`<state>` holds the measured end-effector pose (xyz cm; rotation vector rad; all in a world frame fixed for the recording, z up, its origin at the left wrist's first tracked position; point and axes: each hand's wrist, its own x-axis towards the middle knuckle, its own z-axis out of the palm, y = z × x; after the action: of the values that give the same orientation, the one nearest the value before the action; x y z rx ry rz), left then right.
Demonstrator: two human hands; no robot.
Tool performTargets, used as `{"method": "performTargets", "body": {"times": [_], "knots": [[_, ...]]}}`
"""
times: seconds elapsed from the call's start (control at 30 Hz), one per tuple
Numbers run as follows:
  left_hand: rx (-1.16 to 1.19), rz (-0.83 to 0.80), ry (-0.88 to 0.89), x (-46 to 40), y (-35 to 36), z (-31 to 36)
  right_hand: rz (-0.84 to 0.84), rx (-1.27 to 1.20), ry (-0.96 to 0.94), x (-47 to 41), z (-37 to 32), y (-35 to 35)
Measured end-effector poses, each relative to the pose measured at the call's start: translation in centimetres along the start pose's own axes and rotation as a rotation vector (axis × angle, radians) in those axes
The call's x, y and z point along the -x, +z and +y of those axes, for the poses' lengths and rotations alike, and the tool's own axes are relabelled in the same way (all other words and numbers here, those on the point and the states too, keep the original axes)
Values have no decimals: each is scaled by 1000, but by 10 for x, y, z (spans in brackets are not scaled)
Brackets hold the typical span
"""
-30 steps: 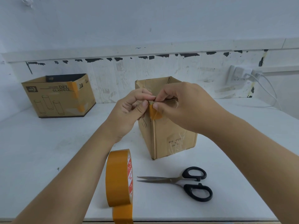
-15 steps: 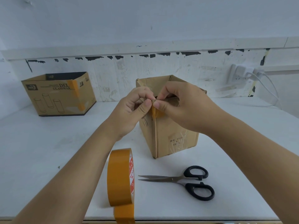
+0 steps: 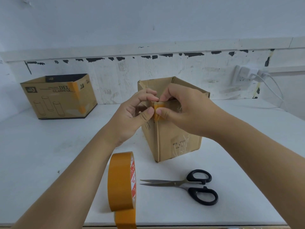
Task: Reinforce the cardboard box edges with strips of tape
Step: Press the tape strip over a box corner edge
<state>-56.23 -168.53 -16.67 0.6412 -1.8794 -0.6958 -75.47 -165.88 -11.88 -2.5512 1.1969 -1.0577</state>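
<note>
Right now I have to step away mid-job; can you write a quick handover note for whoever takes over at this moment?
Left hand: thumb and forefinger pinch the short tape strip at the near top corner of the cardboard box.
Right hand: fingers pinch the same strip from the other side, folding it over the rim.
Tape roll stands on edge on the table, loose end hanging off the front; scissors lie to its right.
Done: strip cut and placed on the corner.
Left: press it flat; the vertical edge below shows no orange tape. The glassware box, back left, already carries a strip.
</note>
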Motion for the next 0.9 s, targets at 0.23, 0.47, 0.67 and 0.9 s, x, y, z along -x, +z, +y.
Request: {"method": "performTargets", "body": {"times": [0.23,0.47,0.67,0.9], "knots": [[-18,-18,-7,1,-1,1,-6,51,-33,1,0,2],[-82,-72,-30,2,-3,4,-26,96,-57,1,1,4],[-115,-91,-48,3,-5,4,-29,111,-75,3,0,5],[-119,-100,-46,3,-6,1,-35,153,-100,2,-1,6]]}}
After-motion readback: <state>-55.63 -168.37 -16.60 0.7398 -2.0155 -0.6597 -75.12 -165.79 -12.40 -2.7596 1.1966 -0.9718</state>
